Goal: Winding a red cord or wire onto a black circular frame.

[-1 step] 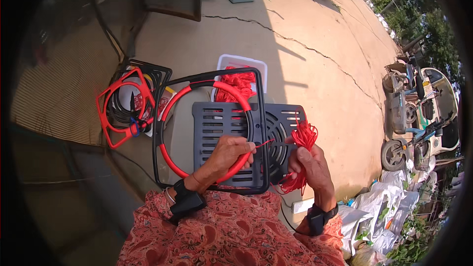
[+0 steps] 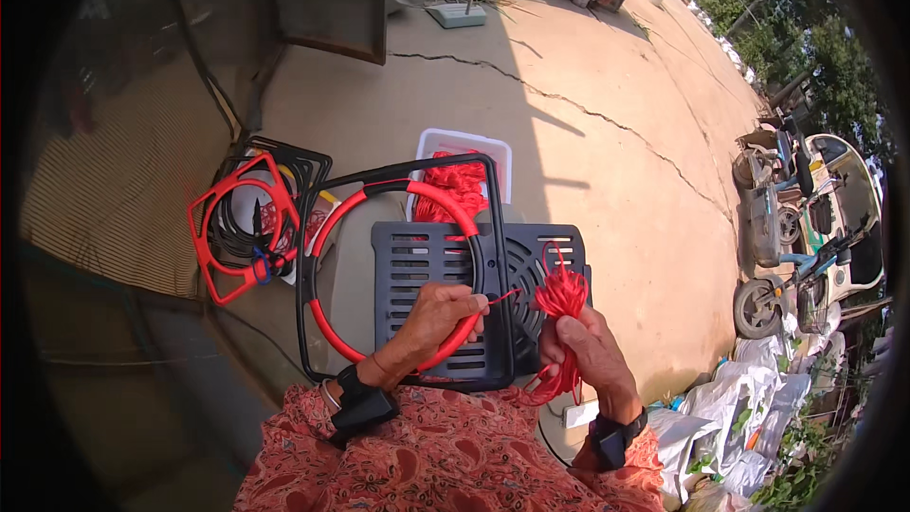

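Note:
My left hand (image 2: 438, 320) is closed at the lower right of a round ring (image 2: 331, 319), pinching a short red cord end (image 2: 505, 297) between thumb and finger. The ring is black, with red wrapping along much of it, and sits inside a black rectangular frame (image 2: 301, 283) tilted over my lap. My right hand (image 2: 590, 349) grips a looped bundle of red cord (image 2: 562, 294), its strands spreading above and below the fist. Behind the frame is a dark slotted plastic seat or panel (image 2: 398, 275).
A white tub (image 2: 504, 154) of red cord stands beyond the panel. At left lie a red frame (image 2: 203, 245) and black frames (image 2: 308, 157) in a pile. White sacks (image 2: 735, 398) and parked scooters (image 2: 791, 237) are at right. A door (image 2: 332, 5) stands at upper left.
My right hand and its red cord bundle have come slightly left, closer to my left hand. The surroundings sit a little lower in the picture. My left hand keeps its pinch.

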Available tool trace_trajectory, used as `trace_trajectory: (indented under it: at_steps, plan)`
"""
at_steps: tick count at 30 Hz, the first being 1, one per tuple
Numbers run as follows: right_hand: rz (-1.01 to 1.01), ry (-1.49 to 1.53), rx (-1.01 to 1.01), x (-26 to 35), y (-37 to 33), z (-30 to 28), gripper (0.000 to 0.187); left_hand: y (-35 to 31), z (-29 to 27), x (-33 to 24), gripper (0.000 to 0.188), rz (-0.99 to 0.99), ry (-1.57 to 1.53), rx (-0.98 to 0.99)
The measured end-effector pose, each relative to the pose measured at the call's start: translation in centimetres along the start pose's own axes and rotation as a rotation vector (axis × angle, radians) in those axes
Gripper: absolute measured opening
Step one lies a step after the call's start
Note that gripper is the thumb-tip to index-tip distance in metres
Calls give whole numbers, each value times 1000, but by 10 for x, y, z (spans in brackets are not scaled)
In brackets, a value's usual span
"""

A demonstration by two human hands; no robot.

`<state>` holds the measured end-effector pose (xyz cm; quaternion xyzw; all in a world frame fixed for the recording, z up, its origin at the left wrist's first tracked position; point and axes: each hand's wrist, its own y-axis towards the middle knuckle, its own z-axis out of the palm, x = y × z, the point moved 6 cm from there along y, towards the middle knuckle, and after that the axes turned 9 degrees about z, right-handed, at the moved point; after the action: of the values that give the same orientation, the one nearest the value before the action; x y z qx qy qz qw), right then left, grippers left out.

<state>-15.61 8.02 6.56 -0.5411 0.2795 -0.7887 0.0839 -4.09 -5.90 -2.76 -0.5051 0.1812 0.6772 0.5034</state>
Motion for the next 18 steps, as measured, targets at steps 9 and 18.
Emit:
trace_trajectory:
  at_steps: [9,18]
  plan:
    - [54,-496,13,-26,-3,32,48,-15,4,-43,35,548,534,-263]
    - [-260,-984,-373,-17,41,38,40,-6,22,-49,27,765,764,-300]
